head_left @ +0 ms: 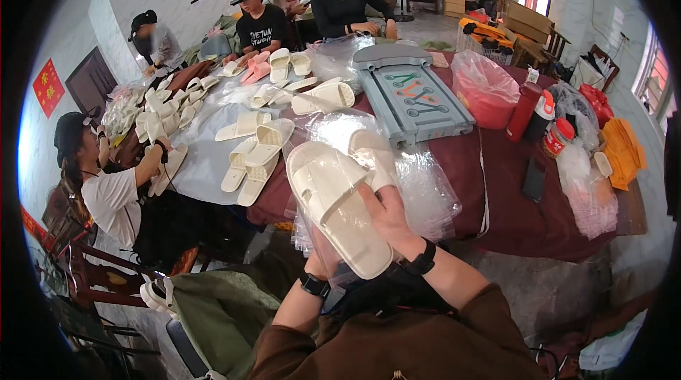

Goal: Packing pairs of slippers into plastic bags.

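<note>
Over the table's near edge I hold a pair of cream slippers. The nearer slipper [346, 217] lies tilted, with a clear plastic bag [301, 227] around or beneath it; I cannot tell how far inside it sits. My right hand [389, 218] grips the farther slipper [374, 152] of the pair, its thumb between the two. Underneath the nearer one, my left hand [320, 261] holds the plastic from below, its fingers mostly hidden. Flat clear bags [429, 192] lie in a stack just beyond my right hand.
Loose cream slippers [266, 142] and a pink pair [257, 68] spread over the table's left half. A grey folding step stool [411, 93] lies ahead. On the right are a red bag-lined tub [489, 96], bottles [523, 110], a phone [533, 180] and orange bags [623, 153]. Several people sit around the table.
</note>
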The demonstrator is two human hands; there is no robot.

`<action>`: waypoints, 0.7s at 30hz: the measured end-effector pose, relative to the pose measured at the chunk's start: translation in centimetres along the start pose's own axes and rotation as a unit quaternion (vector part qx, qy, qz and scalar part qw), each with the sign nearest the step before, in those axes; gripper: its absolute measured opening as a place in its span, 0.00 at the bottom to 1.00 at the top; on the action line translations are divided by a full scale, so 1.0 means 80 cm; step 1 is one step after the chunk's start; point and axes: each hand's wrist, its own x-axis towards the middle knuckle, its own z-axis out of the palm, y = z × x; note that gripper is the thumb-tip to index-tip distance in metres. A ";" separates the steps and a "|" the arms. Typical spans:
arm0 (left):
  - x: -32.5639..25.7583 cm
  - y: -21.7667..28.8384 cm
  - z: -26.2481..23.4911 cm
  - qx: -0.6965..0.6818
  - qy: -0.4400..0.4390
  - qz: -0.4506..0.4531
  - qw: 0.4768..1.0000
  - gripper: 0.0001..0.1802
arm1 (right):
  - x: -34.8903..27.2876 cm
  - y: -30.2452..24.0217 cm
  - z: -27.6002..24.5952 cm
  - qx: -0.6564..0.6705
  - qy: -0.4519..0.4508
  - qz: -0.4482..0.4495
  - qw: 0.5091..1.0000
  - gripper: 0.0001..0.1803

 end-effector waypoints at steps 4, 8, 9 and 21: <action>0.004 0.073 0.054 -0.454 -0.031 -0.190 0.870 0.34 | 0.013 0.037 -0.011 -0.081 0.028 -0.003 0.996 0.22; -0.016 0.039 0.053 -0.157 -0.077 -0.157 0.972 0.38 | 0.030 0.046 -0.008 -0.185 0.043 -0.022 0.982 0.24; -0.020 0.039 0.059 0.193 -0.155 -0.048 0.968 0.44 | 0.039 0.056 -0.007 -0.184 0.063 -0.072 0.978 0.26; -0.039 0.050 0.004 -0.212 -0.022 -0.301 0.929 0.40 | 0.044 0.045 0.003 -0.263 -0.003 -0.045 0.964 0.30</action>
